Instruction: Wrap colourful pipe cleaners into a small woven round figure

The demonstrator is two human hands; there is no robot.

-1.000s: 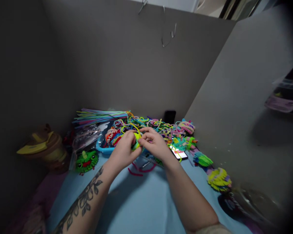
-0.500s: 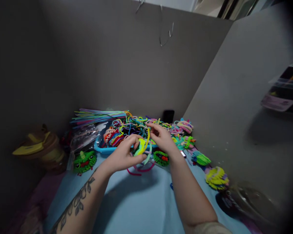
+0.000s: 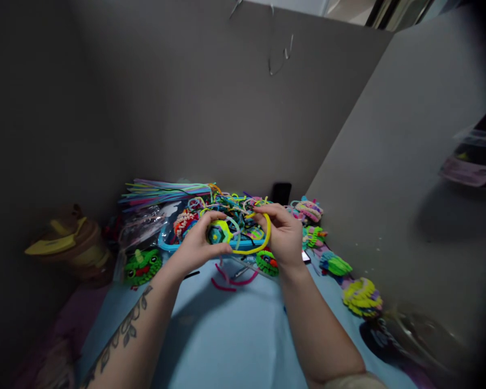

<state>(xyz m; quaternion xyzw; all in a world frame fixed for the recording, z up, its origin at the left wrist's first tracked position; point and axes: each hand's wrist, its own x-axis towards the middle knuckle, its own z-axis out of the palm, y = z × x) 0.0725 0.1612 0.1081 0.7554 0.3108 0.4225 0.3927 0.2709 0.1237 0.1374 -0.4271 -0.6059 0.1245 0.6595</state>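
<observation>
My left hand is closed around a small round piece of coiled pipe cleaners, yellow on the rim and teal in the middle. From it a yellow pipe cleaner bows out in a loop to my right hand, whose thumb and fingers pinch it near its far end. A pale green pipe cleaner also curves out of the piece between my hands. Both hands are raised over the front rim of a blue tray heaped with tangled pipe cleaners.
Straight pipe cleaners lie in a bundle at the back left. A green fuzzy creature sits left of the tray. Several fuzzy coiled pieces, one yellow, line the right side. Pink pipe cleaners lie on the blue cloth.
My right hand has moved right and slightly down, drawing the yellow pipe cleaner into a wide loop. My left hand has turned the piece so its teal middle shows. The view has shifted slightly.
</observation>
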